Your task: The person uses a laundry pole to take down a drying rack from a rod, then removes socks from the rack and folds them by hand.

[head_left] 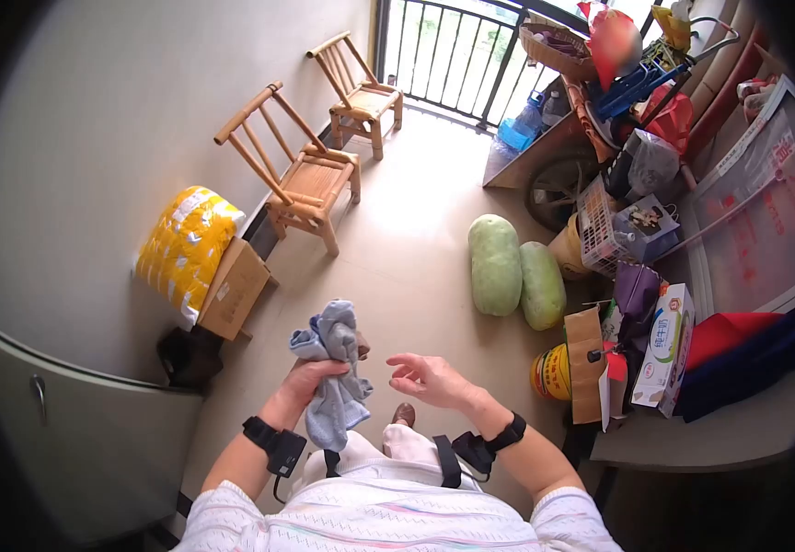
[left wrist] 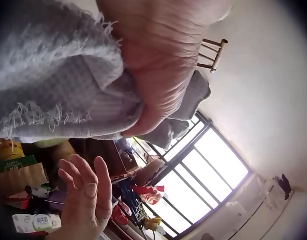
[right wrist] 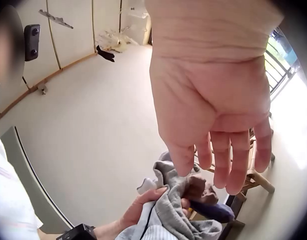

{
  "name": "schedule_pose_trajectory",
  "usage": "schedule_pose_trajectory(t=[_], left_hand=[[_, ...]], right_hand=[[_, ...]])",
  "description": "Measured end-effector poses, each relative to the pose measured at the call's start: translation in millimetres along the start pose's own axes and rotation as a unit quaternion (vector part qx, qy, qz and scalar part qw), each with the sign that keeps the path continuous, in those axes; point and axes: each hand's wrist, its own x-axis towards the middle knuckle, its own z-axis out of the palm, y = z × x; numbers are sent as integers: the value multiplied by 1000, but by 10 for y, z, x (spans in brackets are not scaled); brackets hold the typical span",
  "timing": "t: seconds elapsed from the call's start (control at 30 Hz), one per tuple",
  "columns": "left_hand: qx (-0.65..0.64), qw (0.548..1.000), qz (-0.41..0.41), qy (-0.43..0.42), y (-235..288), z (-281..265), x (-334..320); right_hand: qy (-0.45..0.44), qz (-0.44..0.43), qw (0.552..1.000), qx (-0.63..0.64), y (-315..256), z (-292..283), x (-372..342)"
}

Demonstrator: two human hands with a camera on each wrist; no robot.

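Note:
In the head view my left hand (head_left: 308,379) grips a bunch of soft grey knit socks (head_left: 331,419), which hangs down in front of my legs. Loose threads show on the grey knit in the left wrist view, where the left hand (left wrist: 161,65) is curled over the fabric. Brown and dark blue pieces (right wrist: 216,212) stick out of the bunch in the right wrist view. My right hand (head_left: 434,379) is a short way to the right of the bunch, its fingers loosely extended and holding nothing.
Two bamboo chairs (head_left: 315,184) stand along the left wall, near a cardboard box (head_left: 236,290) and a yellow package (head_left: 190,244). Two large green gourds (head_left: 494,267) lie on the floor ahead. At the right, a table (head_left: 692,449) carries a milk carton (head_left: 664,345) and bags.

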Motion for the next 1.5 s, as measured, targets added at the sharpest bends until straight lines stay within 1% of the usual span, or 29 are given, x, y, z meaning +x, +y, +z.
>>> schedule_pose_trajectory(t=[0.07,0.1,0.17,0.2,0.3,0.33,0.4,0.47,0.53,0.6,0.7,0.73,0.8,0.83,0.87,0.9,0.93,1.0,1.03,1.07,1.17,1.23,1.27,1.3,1.37,1.4,1.43,1.47,1.5], left_hand=[[-47,998,-20,29,59,-234,-125],[-53,998,-8,25,476,-187,86],[-141,989,-54,10,388,56,-41],[-146,988,-51,10,118,27,93],[-126,992,-14,4,-127,-33,259],[-124,992,-24,-10,-85,-87,313],[-118,984,-131,19,75,-259,450],[-92,987,-127,-19,257,-246,725],[-68,988,-128,-56,379,-148,942],[-37,991,-86,-100,477,59,1204],[6,990,-83,-116,525,384,1518],[27,986,-50,-156,452,404,1694],[-33,983,-149,-106,536,733,1807],[-2,982,-176,-75,505,788,1927],[31,983,-173,-61,450,867,2048],[66,979,-184,-60,367,902,2202],[74,972,-223,-28,408,1048,2275],[110,973,-205,1,160,1170,2515],[110,975,-193,19,179,1261,2531],[97,977,-192,10,219,1413,2541],[140,979,-129,69,578,1930,2733],[86,989,-113,51,761,2208,2771],[119,983,-113,85,947,2420,2738],[151,975,-117,116,1049,2570,2741],[163,974,-115,108,1212,2610,2948],[172,971,-135,101,1185,2574,2965],[170,971,-132,105,1201,2617,2980],[174,969,-133,115,1224,2666,2990],[178,967,-135,124,1233,2719,2995]], right_hand=[[-12,-38,999,-13,-18,-7,166],[-12,-61,998,-12,-40,-330,531],[-37,-14,998,-40,27,-524,460],[-47,0,996,-72,87,-756,401],[6,35,997,-62,201,-1047,339],[41,54,996,-50,234,-1081,319],[71,79,994,1,362,-1140,272],[109,92,989,45,553,-1315,188],[205,123,952,189,732,-1522,-38],[279,149,927,203,803,-1916,-312],[411,176,859,249,1134,-2649,-750],[448,163,842,251,1271,-2949,-902],[513,149,804,261,1493,-3584,-1185],[539,146,782,277,1717,-3939,-1318],[549,151,783,249,1946,-4323,-1455],[598,135,740,277,1913,-4662,-1553],[605,103,744,266,2249,-5112,-1686],[668,86,679,291,2884,-5808,-1921],[660,72,679,314,2854,-5910,-1766],[683,100,665,285,3129,-6115,-2065],[720,116,618,294,3940,-7034,-2325],[756,124,558,320,4570,-7560,-2494],[777,122,555,271,4603,-7682,-2565],[789,112,546,259,4863,-7876,-2641],[833,67,522,173,4763,-8035,-2682],[841,31,501,202,4942,-8101,-2761],[847,-12,478,230,5350,-8347,-2827],[874,-134,413,219,5668,-8583,-2825],[872,-136,416,220,5927,-8836,-2942]])
